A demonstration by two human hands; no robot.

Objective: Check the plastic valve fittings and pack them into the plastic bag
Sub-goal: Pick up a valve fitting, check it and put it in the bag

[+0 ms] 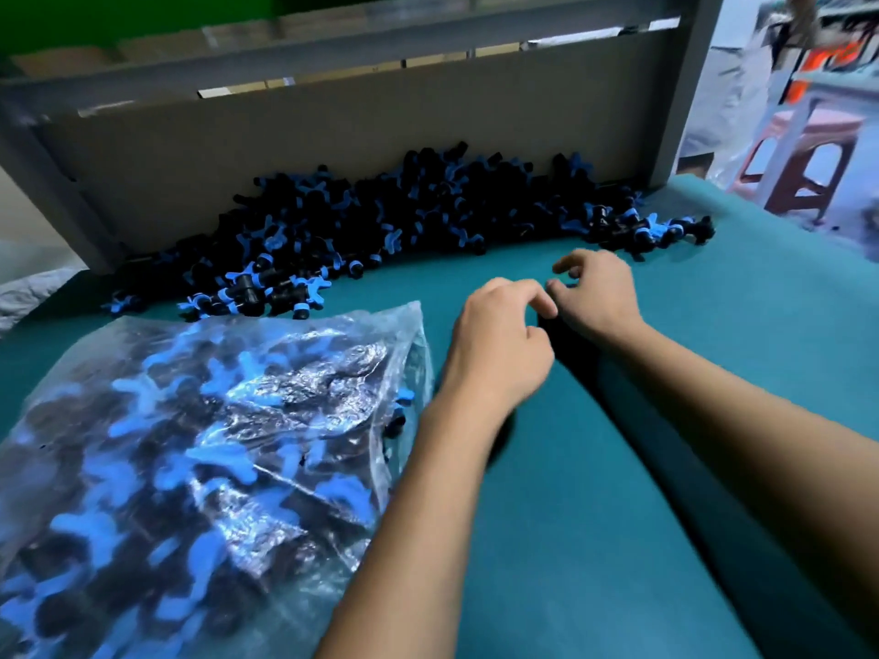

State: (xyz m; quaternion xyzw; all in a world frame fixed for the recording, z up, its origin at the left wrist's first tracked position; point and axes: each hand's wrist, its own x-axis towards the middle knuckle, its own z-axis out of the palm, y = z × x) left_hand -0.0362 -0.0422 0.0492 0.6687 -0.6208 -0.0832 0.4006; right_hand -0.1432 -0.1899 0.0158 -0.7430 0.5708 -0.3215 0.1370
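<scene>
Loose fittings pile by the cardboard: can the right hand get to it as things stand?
Probably yes. The right hand hovers over bare green table just short of the pile of fittings, holds nothing visible, and nothing lies between them.

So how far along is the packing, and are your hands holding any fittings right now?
Done: the plastic bag already looks well filled. In hand: apparently nothing; left hand and right hand hang loosely curled over the green table. Left: a large pile of fittings.

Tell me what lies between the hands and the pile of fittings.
Only bare teal table cover, as the head view shows, between the left hand, right hand and the pile.
</scene>
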